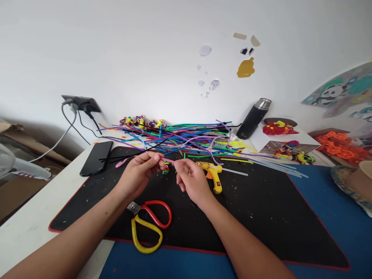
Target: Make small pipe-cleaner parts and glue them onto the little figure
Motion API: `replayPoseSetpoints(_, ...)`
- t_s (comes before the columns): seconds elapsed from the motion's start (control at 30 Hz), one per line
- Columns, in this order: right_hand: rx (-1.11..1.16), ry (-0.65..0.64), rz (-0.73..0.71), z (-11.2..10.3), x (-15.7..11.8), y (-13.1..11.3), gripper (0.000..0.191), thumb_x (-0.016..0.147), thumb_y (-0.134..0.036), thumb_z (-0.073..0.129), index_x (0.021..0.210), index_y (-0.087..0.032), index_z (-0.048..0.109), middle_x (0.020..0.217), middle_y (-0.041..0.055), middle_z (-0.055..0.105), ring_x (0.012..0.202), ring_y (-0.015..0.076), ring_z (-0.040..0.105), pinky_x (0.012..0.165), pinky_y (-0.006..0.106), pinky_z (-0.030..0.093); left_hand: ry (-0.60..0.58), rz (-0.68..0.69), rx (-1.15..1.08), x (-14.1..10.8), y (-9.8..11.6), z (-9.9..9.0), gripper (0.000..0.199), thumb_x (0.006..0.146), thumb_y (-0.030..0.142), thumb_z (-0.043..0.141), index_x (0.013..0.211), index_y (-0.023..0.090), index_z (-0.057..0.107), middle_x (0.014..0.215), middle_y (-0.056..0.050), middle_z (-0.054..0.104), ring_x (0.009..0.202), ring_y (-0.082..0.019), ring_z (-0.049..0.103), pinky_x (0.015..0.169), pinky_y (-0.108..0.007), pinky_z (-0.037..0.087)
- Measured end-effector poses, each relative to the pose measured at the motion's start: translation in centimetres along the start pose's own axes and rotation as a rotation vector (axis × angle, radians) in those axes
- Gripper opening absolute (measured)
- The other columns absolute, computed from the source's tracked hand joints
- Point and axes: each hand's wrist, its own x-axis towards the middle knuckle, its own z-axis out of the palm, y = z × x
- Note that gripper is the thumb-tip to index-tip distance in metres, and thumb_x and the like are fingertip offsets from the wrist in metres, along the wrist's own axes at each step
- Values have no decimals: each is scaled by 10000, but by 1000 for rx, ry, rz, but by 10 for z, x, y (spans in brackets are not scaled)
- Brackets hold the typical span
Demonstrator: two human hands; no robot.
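Observation:
A short pink pipe cleaner [167, 159] is stretched between my two hands above the black mat [255, 217]. My left hand [142, 169] pinches one end of it between thumb and fingertips. The other end sits in the pinch of my right hand [192, 179]. Just behind the hands, a small red and green piece [166, 167] stands on the mat, partly hidden. Scissors with one red and one yellow handle [147, 226] lie nearer to me, their blades partly under my left forearm. Right of my right hand lies a yellow glue gun [214, 176] with a glue stick in its back.
Many coloured pipe cleaners [174, 135] are heaped along the wall. A phone [96, 158] lies at the left, a black thermos [253, 119] stands at the back right. Clear glue sticks [279, 167] lie at the right. Several small colourful figures [141, 122] sit behind the heap.

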Motion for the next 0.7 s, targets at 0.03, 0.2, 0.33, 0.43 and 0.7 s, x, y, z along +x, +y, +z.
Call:
replayPoseSetpoints(0.03, -18, 5, -3, 1, -1, 0, 448, 936, -636, 643, 973, -190, 662, 563, -69, 556, 388, 85, 436, 402, 220, 306, -16, 0, 16, -1, -1, 0, 274, 757, 373, 952, 876, 155, 838, 746, -47, 760, 703, -147, 687, 683, -230, 549)
replayPoseSetpoints(0.2, -74, 25, -17, 2, -4, -2, 410, 975, -575, 598, 921, -185, 709, 494, -79, 496, 375, 87, 420, 405, 219, 311, -18, 30, 48, -3, -5, 2, 238, 780, 369, 934, 861, 169, 834, 766, -53, 775, 713, -154, 687, 706, -249, 548)
replayPoseSetpoints(0.33, -31, 17, -7, 1, -3, -4, 417, 954, -590, 627, 932, -181, 707, 493, -82, 497, 373, 85, 415, 400, 218, 308, 14, 63, 56, -3, -3, 3, 246, 755, 379, 944, 841, 178, 832, 750, -51, 770, 701, -165, 683, 710, -272, 561)
replayPoseSetpoints(0.43, 25, 39, -4, 0, -1, -5, 431, 938, -606, 646, 940, -178, 701, 502, -78, 508, 375, 85, 419, 393, 219, 301, 40, 97, 65, -3, 0, 3, 281, 715, 404, 968, 823, 182, 834, 760, -57, 779, 710, -166, 687, 698, -260, 558)
replayPoseSetpoints(0.7, 61, 81, -11, -6, 4, -2, 426, 907, -580, 694, 996, -165, 732, 499, -82, 498, 373, 83, 417, 387, 220, 293, 9, 118, 170, 1, -3, -3, 277, 763, 445, 932, 870, 206, 839, 823, -57, 787, 753, -182, 688, 748, -279, 549)
